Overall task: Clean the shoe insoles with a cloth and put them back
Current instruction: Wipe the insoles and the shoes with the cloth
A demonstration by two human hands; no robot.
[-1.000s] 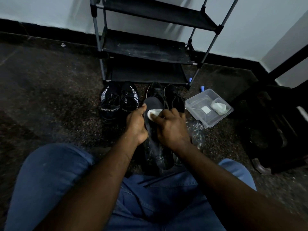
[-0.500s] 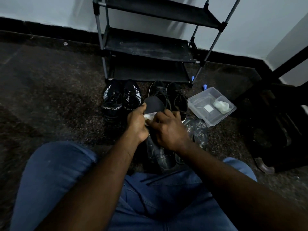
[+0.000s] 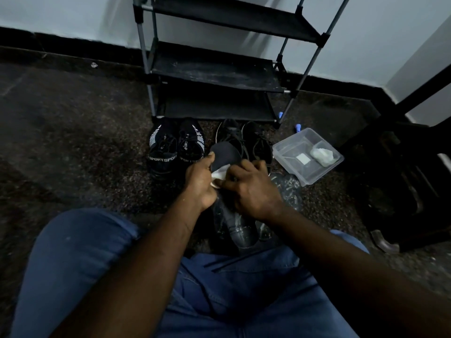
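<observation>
A dark insole (image 3: 225, 153) stands tilted in front of me, its rounded toe end up and its heel end near my lap. My left hand (image 3: 200, 181) grips its left edge, thumb on top. My right hand (image 3: 249, 189) holds a small white cloth (image 3: 219, 173) against the middle of the insole. Most of the cloth is hidden between the two hands. A black pair of laced shoes (image 3: 246, 140) sits on the floor just behind the insole.
Black sneakers marked SPORT (image 3: 175, 147) sit left of the laced pair. A clear plastic tub (image 3: 307, 156) with a white wad is at the right. A black shoe rack (image 3: 219, 69) stands at the wall. Clear plastic (image 3: 285, 186) lies under my right hand. Dark furniture (image 3: 402, 179) fills the right.
The cloth under my right hand has slid down the insole toward me, baring more of the toe end. My left hand keeps its grip.
</observation>
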